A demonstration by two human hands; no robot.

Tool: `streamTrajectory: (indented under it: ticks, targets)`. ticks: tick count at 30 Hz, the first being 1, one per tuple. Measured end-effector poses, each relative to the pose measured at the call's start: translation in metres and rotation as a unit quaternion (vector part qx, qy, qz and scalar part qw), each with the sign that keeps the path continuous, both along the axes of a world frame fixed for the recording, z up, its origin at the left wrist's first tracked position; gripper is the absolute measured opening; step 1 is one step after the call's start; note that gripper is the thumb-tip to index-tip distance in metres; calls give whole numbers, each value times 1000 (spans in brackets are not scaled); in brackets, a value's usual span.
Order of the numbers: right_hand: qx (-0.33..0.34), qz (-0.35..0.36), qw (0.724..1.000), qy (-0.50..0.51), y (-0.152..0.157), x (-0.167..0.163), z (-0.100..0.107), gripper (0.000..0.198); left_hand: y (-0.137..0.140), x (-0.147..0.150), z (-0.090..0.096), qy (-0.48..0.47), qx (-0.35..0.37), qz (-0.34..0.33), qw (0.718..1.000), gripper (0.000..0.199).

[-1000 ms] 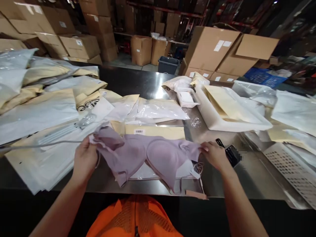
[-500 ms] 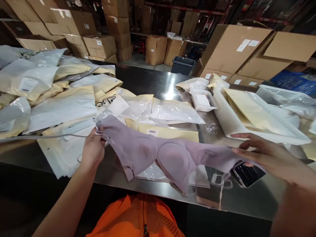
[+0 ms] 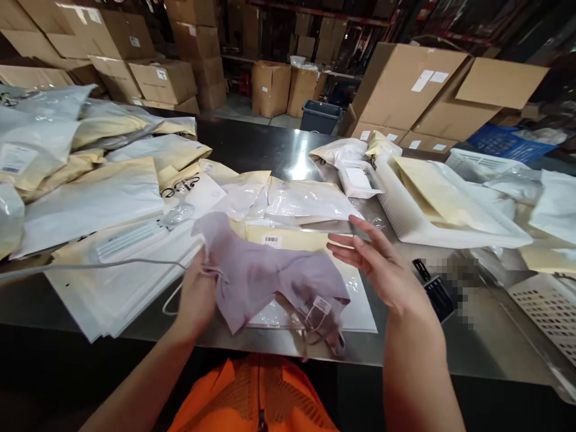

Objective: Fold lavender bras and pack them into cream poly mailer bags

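A lilac bra (image 3: 256, 264) lies crumpled over plastic bags at the near side of the metal table (image 3: 360, 354), its right wing folded inward so that a white tag (image 3: 321, 305) shows. My left hand (image 3: 198, 294) is closed on the bra's left end. Just right of the bra, my right hand (image 3: 375, 258) is open, fingers spread, with nothing in it. Under the bra is a yellowish bag with a barcode label (image 3: 271, 241). A grey cord (image 3: 112, 263) runs from the left edge towards my left hand.
Packed mailer bags (image 3: 90, 198) pile up on the left. Flat plastic bags (image 3: 112, 300) lie by my left arm. A white basket (image 3: 468, 234) and a small tray (image 3: 357, 180) stand right. A phone (image 3: 434, 294) lies beyond my right wrist. Cartons (image 3: 405, 84) stand behind.
My right hand has let go of the bra's right end and moved left. That wing has gone from stretched out to folded over. My left hand has shifted right and nearer.
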State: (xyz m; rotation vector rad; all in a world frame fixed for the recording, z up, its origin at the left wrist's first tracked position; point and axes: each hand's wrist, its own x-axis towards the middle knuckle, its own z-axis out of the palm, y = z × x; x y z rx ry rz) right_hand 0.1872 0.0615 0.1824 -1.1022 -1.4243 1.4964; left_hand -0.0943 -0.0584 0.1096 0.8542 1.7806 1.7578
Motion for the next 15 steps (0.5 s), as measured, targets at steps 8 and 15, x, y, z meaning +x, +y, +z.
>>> streamTrajectory:
  ticks: [8, 15]
  targets:
    - [-76, -185, 979, -26, -90, 13, -56, 47, -17, 55, -33, 538, -28, -436, 721, 64]
    - [-296, -69, 943, 133, -169, -54, -124, 64, -27, 15, -56, 573, 81, -302, 758, 46]
